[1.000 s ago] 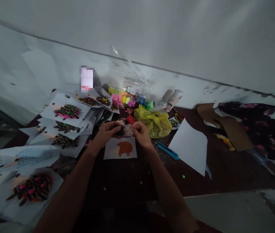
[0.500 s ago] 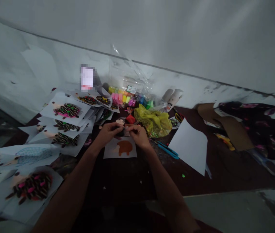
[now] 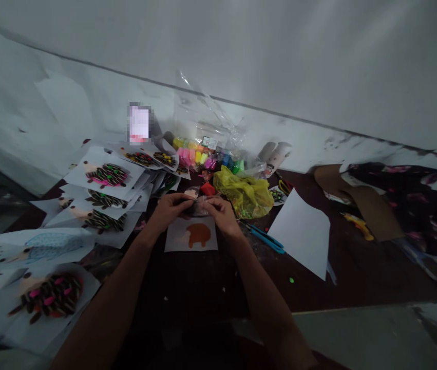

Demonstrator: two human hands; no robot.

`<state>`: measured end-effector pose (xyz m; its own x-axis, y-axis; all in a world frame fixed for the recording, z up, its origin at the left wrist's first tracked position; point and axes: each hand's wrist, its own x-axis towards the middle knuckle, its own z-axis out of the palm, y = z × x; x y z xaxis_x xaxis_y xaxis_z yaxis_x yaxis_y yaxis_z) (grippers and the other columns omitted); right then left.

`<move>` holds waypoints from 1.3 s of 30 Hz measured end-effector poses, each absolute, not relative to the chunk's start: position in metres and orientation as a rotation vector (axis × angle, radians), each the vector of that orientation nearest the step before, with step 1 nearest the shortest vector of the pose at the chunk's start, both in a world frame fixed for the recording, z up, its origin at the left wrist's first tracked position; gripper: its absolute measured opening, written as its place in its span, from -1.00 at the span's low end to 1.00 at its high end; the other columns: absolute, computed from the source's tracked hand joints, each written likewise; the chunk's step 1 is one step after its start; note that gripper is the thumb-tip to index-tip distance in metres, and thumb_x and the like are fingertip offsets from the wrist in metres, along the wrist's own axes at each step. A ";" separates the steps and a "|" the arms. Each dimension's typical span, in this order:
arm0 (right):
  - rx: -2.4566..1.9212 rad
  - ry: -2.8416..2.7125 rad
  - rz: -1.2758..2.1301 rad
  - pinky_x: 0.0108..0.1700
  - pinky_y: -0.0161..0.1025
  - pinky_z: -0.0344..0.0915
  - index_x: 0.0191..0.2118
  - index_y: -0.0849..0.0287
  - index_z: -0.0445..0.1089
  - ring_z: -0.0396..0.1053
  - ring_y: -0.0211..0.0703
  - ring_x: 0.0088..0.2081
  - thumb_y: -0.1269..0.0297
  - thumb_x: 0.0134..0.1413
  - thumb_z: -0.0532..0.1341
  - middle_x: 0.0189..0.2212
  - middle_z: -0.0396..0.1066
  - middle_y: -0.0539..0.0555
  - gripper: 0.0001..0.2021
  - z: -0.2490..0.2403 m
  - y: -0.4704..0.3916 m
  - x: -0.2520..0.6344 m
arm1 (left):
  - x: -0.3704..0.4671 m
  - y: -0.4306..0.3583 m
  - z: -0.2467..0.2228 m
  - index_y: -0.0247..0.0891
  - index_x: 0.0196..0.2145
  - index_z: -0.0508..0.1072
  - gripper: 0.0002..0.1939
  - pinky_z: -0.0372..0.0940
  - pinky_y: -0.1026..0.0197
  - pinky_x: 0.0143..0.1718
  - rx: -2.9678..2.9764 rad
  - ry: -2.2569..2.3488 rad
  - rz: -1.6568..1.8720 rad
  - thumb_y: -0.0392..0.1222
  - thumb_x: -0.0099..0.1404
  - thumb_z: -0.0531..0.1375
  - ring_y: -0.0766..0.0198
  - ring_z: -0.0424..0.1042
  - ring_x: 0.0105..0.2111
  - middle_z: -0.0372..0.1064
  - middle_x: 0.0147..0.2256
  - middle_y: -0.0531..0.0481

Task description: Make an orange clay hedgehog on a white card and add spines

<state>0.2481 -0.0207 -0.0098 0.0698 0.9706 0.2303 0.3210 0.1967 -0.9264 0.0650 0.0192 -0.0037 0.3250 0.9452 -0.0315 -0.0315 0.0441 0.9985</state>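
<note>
Both hands meeting above the dark worktop (image 3: 203,288), just past a small sheet printed with an orange-brown hedgehog body (image 3: 192,234). Left hand (image 3: 170,208) curled, its fingers pinched around a small dark lump (image 3: 190,207), probably modelling clay, held up off the worktop so the other hand can work at it. Right hand (image 3: 222,215) brought in against it, fingertips closed on the same lump and on a crinkled clear wrapper (image 3: 203,206) beside it; exactly how the grip is shared cannot be told in the dim light. Printed sheet lying flat directly beneath the hands, close at hand for pressing pieces onto.

To the left, a fanned stack of finished hedgehog sheets (image 3: 105,177) studded with dark and bright spines, laid aside well clear of the hands, with one more large finished sheet (image 3: 46,298) near the bottom left edge. Behind the hands, a clear bag of bright clay sticks (image 3: 206,156) leaning near the wall, a red block (image 3: 207,189) just beyond the fingers, and a crumpled yellow plastic bag (image 3: 247,198) to the right of it. Blue-handled scissors (image 3: 266,237) lying flat beside the right wrist, a blank white sheet (image 3: 303,234) further right.
</note>
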 end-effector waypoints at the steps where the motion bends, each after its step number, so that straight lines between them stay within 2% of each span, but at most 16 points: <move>1: -1.278 -1.450 0.839 0.01 -0.17 0.37 -0.37 0.12 0.57 0.47 -0.09 -0.09 0.21 0.16 0.25 -0.20 0.55 0.08 -0.82 -0.008 -0.021 0.248 | 0.065 0.019 -0.004 -0.31 -0.31 0.59 -0.57 0.48 0.22 -0.50 1.303 0.952 0.949 0.11 0.01 0.40 0.21 0.47 -0.41 0.53 -0.34 -0.06; 4: -1.215 -1.496 0.864 0.06 -0.13 0.36 -0.31 0.10 0.59 0.47 -0.07 -0.05 0.19 0.21 0.20 -0.15 0.56 0.09 -0.78 -0.006 -0.022 0.249 | 0.064 0.020 -0.002 -0.30 -0.37 0.58 -0.60 0.47 0.24 -0.51 1.347 0.939 0.913 0.12 0.03 0.38 0.24 0.45 -0.43 0.50 -0.38 -0.04; 7: -1.222 -1.510 0.821 0.08 -0.09 0.36 -0.24 0.10 0.60 0.49 -0.04 -0.08 0.24 0.13 0.24 -0.18 0.59 0.09 -0.82 -0.009 -0.020 0.251 | 0.065 0.019 0.000 -0.31 -0.38 0.56 -0.61 0.49 0.23 -0.47 1.371 0.936 0.878 0.12 0.05 0.36 0.24 0.46 -0.42 0.49 -0.40 -0.03; 15: -1.225 -1.365 0.968 -0.15 -0.20 0.43 -0.34 0.12 0.61 0.52 -0.10 -0.28 0.25 0.05 0.21 -0.30 0.62 0.03 -0.79 -0.018 -0.017 0.256 | 0.068 0.017 0.002 -0.32 -0.37 0.56 -0.60 0.51 0.22 -0.45 1.332 0.954 0.865 0.10 0.03 0.36 0.23 0.48 -0.38 0.49 -0.36 -0.05; 21: -1.244 -1.434 0.958 -0.04 -0.13 0.45 -0.32 0.11 0.63 0.56 -0.05 -0.20 0.30 0.01 0.32 -0.28 0.63 0.04 -0.87 -0.017 -0.018 0.254 | 0.067 0.017 0.001 -0.31 -0.37 0.54 -0.57 0.50 0.20 -0.43 1.314 0.925 0.866 0.12 -0.02 0.41 0.23 0.50 -0.40 0.51 -0.37 -0.04; 27: -1.234 -1.518 0.759 0.05 -0.12 0.43 -0.25 0.06 0.63 0.55 -0.05 -0.10 0.38 0.03 0.35 -0.17 0.62 0.06 -0.85 -0.019 -0.020 0.248 | 0.067 0.016 0.000 -0.32 -0.37 0.54 -0.54 0.50 0.19 -0.42 1.312 0.931 0.852 0.16 -0.02 0.41 0.21 0.51 -0.39 0.52 -0.36 -0.08; 32: -1.258 -1.725 0.589 -0.02 -0.18 0.44 -0.19 0.03 0.63 0.54 -0.09 -0.13 0.36 0.13 0.33 -0.20 0.60 0.06 -0.84 -0.014 -0.021 0.249 | 0.067 0.017 -0.002 -0.33 -0.39 0.54 -0.53 0.50 0.17 -0.43 1.307 0.959 0.852 0.16 -0.04 0.42 0.20 0.50 -0.39 0.52 -0.36 -0.07; 39: -1.302 -1.802 0.462 -0.05 -0.20 0.42 -0.21 0.05 0.62 0.53 -0.09 -0.15 0.31 0.18 0.32 -0.20 0.59 0.08 -0.89 -0.011 -0.023 0.248 | 0.070 0.016 -0.001 -0.32 -0.42 0.54 -0.54 0.46 0.21 -0.50 1.323 0.972 0.849 0.17 -0.03 0.40 0.23 0.47 -0.43 0.49 -0.41 -0.05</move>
<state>0.2478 -0.0234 -0.0108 -0.1035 0.9036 0.4157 0.5925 0.3917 -0.7039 0.0696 0.0155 -0.0012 0.3788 0.9214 -0.0870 0.0381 0.0784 0.9962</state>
